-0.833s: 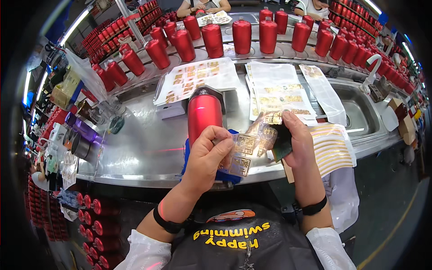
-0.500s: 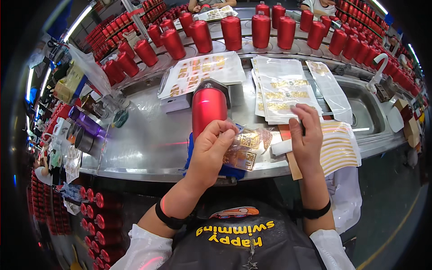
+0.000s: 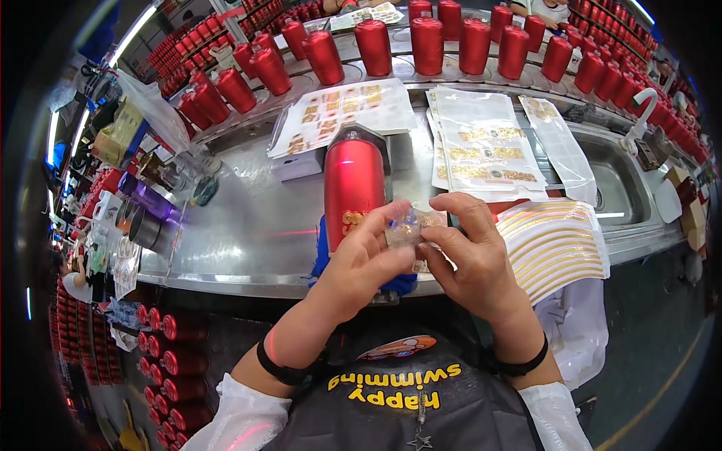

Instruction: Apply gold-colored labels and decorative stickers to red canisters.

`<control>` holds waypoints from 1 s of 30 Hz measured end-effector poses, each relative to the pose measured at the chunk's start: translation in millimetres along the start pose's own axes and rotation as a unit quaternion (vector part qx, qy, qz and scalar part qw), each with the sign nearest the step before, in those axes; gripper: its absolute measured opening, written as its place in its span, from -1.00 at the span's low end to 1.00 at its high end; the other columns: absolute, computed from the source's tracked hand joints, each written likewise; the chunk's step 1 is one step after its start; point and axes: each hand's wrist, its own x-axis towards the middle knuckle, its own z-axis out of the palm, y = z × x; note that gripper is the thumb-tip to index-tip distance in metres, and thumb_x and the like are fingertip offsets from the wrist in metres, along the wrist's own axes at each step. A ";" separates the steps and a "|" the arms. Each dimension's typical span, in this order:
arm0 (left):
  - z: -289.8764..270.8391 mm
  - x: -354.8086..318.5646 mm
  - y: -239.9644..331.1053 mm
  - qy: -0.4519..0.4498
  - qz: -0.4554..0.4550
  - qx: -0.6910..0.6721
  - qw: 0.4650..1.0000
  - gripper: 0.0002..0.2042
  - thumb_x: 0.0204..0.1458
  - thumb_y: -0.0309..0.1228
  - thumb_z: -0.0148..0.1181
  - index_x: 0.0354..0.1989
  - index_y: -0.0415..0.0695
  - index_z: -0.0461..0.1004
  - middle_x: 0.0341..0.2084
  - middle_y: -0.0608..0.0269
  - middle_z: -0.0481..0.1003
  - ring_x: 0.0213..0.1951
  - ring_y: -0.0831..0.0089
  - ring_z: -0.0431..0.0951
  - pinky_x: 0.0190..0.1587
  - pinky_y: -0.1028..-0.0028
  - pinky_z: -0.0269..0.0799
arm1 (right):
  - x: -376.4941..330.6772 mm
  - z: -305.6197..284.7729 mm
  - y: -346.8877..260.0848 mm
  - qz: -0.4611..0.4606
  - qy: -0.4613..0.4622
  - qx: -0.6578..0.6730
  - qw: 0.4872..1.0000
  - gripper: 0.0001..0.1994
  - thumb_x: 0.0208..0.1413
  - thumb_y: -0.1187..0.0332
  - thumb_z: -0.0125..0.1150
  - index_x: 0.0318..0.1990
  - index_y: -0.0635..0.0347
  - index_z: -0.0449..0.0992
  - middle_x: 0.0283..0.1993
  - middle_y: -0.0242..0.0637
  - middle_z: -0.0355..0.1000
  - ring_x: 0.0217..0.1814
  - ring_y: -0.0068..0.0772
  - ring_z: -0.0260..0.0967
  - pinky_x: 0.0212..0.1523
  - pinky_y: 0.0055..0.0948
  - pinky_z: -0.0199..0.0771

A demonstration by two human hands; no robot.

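A glossy red bottle (image 3: 350, 177) rests in a dark angular holder (image 3: 386, 154) in front of me, with blue cloth (image 3: 322, 248) under it. Gold lettering shows low on its side, next to my left fingers. Between my hands is a crumpled clear film sticker (image 3: 407, 230) with a gold pattern. My left hand (image 3: 359, 259) grips its left side, close against the bottle, and partly hides it. Thumb and forefinger of my right hand (image 3: 475, 255) pinch the other side.
Sticker sheets (image 3: 342, 109) lie behind the bottle; more gold-printed sheets (image 3: 489, 128) and a gold-striped sheet (image 3: 556, 244) are at right, near a sink (image 3: 613, 173). Red bottles (image 3: 427, 46) line a conveyor at the back. A purple bottle (image 3: 143, 197) stands left.
My right hand has moved left from beside the sheets and now pinches the film sticker. The sticker looks more bunched up. Gold lettering has come into sight on the bottle. The conveyor bottles have shifted slightly left.
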 end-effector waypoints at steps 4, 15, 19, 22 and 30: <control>1.3 -3.8 0.1 -0.011 0.022 0.082 0.996 -0.33 0.06 -0.66 -0.06 0.40 -0.24 -0.08 0.15 0.10 0.28 0.14 0.37 0.39 0.21 0.39 0.30 | -1.8 1.8 1.4 0.013 0.006 0.023 1.000 -0.83 -0.13 0.55 0.32 -0.34 0.30 0.49 -0.05 -0.05 0.37 0.03 0.04 0.37 0.03 -0.14 0.42; -0.1 -6.8 2.7 0.058 0.083 0.405 0.909 -0.36 0.04 -0.68 -0.03 0.37 -0.25 0.01 0.07 0.12 0.33 0.02 0.48 0.41 0.06 0.50 0.34 | 2.6 1.0 -7.0 -0.003 -0.025 0.050 0.998 -0.74 -0.22 0.60 0.36 -0.28 0.27 0.53 0.00 -0.08 0.38 0.05 0.00 0.37 -0.02 -0.22 0.43; 3.4 -10.9 6.4 0.057 0.075 0.446 0.890 -0.36 0.04 -0.66 -0.01 0.36 -0.24 0.01 -0.09 0.03 0.45 -0.10 0.43 0.50 -0.01 0.46 0.38 | 5.6 2.4 -9.3 0.005 -0.040 0.055 0.998 -0.78 -0.23 0.61 0.32 -0.34 0.29 0.51 -0.03 -0.09 0.38 0.03 0.01 0.38 -0.04 -0.21 0.44; 5.6 -10.9 5.4 0.055 0.108 0.458 0.881 -0.35 0.04 -0.65 0.00 0.36 -0.23 0.01 -0.23 -0.04 0.49 -0.21 0.34 0.56 -0.05 0.41 0.41 | 6.0 4.1 -9.8 0.000 -0.042 0.050 0.998 -0.81 -0.25 0.62 0.29 -0.38 0.29 0.49 -0.07 -0.10 0.40 0.03 0.01 0.38 -0.04 -0.19 0.44; 7.6 -12.1 3.4 0.040 0.150 0.467 0.870 -0.34 0.04 -0.65 0.00 0.37 -0.20 0.00 -0.33 0.00 0.48 -0.32 0.29 0.54 -0.13 0.45 0.39 | 4.3 7.0 -8.5 0.009 -0.036 0.055 0.998 -0.82 -0.29 0.63 0.25 -0.43 0.28 0.46 -0.11 -0.14 0.41 0.03 0.00 0.38 -0.03 -0.19 0.44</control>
